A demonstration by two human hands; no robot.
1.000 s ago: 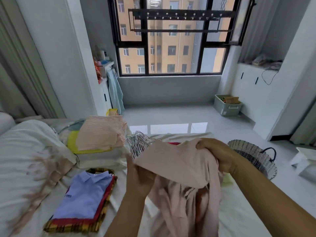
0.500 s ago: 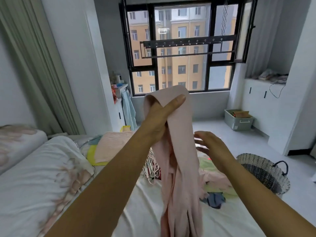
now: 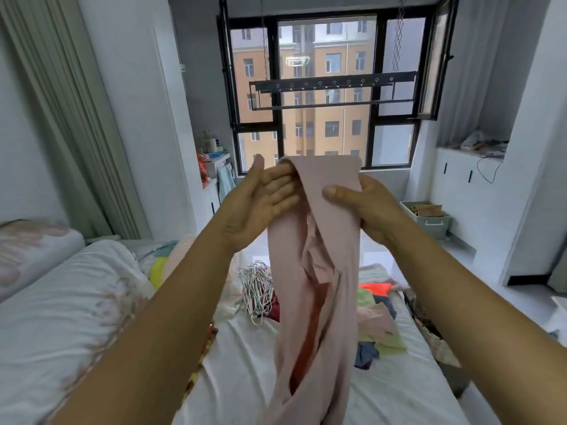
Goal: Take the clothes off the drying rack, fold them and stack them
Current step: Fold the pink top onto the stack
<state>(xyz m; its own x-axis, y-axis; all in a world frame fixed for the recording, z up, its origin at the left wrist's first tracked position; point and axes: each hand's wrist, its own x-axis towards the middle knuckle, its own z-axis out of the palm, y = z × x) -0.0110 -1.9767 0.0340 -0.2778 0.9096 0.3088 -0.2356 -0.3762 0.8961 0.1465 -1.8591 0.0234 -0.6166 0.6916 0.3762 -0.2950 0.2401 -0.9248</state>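
A long pale pink garment (image 3: 322,271) hangs in front of me over the bed, folded over at its top edge. My right hand (image 3: 365,204) pinches the top right of it, thumb on the front and fingers behind. My left hand (image 3: 260,200) lies with straight fingers against the garment's top left edge, palm towards me, thumb up. The black drying rack (image 3: 331,87) hangs bare in front of the window. Part of a folded stack (image 3: 171,262) shows behind my left forearm.
A bundle of white wire hangers (image 3: 256,289) and several loose coloured clothes (image 3: 377,320) lie on the white bed (image 3: 245,378). A rumpled quilt (image 3: 61,302) fills the left. A grey storage bin (image 3: 429,219) stands on the floor at the right.
My right hand has taken hold of the garment's top. My left hand has let go of its grip and now lies flat-fingered against the left edge. The garment is held lower and wider.
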